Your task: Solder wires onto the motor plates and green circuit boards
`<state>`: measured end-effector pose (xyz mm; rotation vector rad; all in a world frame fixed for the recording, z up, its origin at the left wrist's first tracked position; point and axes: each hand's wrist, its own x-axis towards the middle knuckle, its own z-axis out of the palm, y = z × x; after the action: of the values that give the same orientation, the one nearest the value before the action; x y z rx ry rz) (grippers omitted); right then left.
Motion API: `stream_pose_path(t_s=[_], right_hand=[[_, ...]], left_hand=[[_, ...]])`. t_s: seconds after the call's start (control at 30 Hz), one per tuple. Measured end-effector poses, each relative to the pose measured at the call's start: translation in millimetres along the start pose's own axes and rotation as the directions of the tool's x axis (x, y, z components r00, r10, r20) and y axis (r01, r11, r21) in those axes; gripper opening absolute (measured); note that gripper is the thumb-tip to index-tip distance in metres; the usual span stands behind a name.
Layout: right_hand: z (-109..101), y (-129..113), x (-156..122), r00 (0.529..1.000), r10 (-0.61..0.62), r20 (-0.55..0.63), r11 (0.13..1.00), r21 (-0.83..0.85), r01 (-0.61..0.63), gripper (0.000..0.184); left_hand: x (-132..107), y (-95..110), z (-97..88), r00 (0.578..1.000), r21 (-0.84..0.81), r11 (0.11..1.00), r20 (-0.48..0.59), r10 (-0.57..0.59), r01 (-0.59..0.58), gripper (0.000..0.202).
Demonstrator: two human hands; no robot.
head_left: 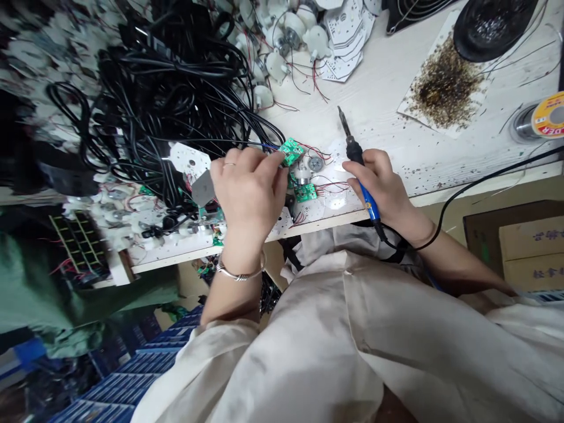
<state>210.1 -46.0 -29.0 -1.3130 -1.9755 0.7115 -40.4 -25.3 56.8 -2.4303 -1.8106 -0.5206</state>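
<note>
My right hand [382, 183] is closed around the blue handle of a soldering iron [366, 187], whose tip points up and away over the bench. Thumb and fingers of my left hand [252, 182] pinch the edge of a small green circuit board [291, 151] with a dark lead and red wires on it. Just below that board lie a small motor [302, 175] with a white cap and a second green circuit board [305, 192] with red wires. A white plate with holes [190, 160] and a grey plate [203, 188] show left of my left hand.
A heap of black cables [176, 88] covers the bench's left side, with many white motor units [275, 64] behind. White plates [346, 38] are stacked at the back. Dark residue [445, 88] and a solder spool [546, 116] are at right; the iron's cord [480, 179] crosses the front edge.
</note>
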Motion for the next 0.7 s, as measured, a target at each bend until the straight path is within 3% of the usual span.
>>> stream_pose_path(t_s=[0.13,0.27,0.37,0.47,0.53,0.6,0.7], right_hand=[[0,-1,1,1.0,0.019,0.012,0.998,0.053,-0.019,0.029],[2,-2,1,1.0,0.026,0.017,0.999,0.027,-0.026,0.031],[4,-2,0,1.0,0.015,0.013,0.999,-0.029,-0.015,0.032],[4,-3,0,1.0,0.013,0.012,0.999,-0.046,-0.012,0.033],[3,-3,0,1.0,0.013,0.019,0.998,-0.057,-0.011,0.032],[2,-4,0,0.999,0.013,0.029,0.997,-0.081,-0.011,0.031],[1,-6,0,1.0,0.015,0.024,0.994,-0.11,-0.012,0.029]], left_hand=[[12,-3,24.3,0.998,-0.038,0.999,0.069,0.013,-0.011,0.013],[23,-6,30.2,0.984,-0.06,0.996,0.16,0.076,-0.068,0.021],[23,-2,25.2,0.987,-0.134,0.988,0.131,0.097,-0.079,0.021],[20,7,29.3,0.989,-0.353,0.93,0.06,0.137,-0.107,0.025],[19,14,40.7,0.997,-0.515,0.855,0.027,0.079,-0.054,0.03],[20,20,55.3,0.998,-0.638,0.768,0.003,-0.059,0.047,0.041],[23,27,71.6,0.977,-0.731,0.666,0.004,-0.215,0.149,0.063]])
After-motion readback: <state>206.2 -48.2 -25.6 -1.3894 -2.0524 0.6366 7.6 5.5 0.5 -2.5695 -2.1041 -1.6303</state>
